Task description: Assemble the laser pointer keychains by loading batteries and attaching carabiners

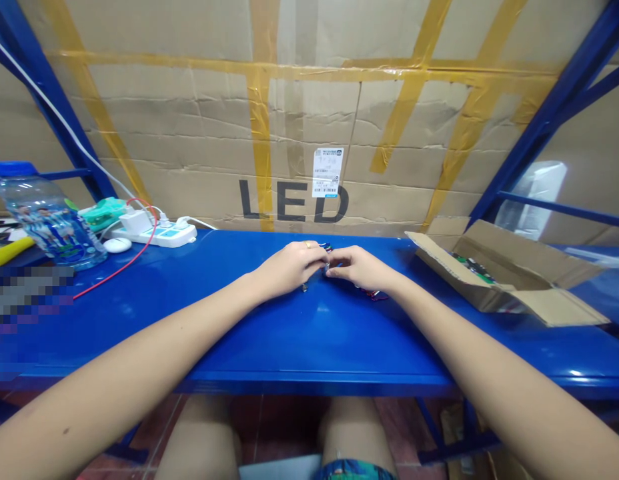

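Hands: left hand (289, 267) and right hand (360, 268) meet fingertip to fingertip low over the blue tabletop (309, 340), with both forearms stretched forward.
Left fingers: bent inward and nearly closed, the tips at the small part. Whether they really grip it or only touch it, I cannot tell. One finger wears a ring (308, 245).
Right fingers: thumb and forefinger are pinched together on the small part, and the other fingers are curled under.
Small part (327, 265): dark and shiny, it sits between the two sets of fingertips and is mostly hidden by them. It is too small to say what kind it is.
Metal piece (304, 288): lies on the tabletop just below the left fingers.
Dark and red pieces (375, 295): lie just behind the right fingers, partly under the wrist.
Cardboard box (494, 280): open, well apart to the right of the right fingers, with green pieces (470, 267) inside.
Power strip (162, 235): far to the left of the left fingers, with a white plug in it and a red wire (134, 257) curving beside it.
Bottle (49, 223): clear, still further left than the power strip.
Cardboard wall (309, 133): stands beyond the fingers, with the letters LED and a white label (328, 172).
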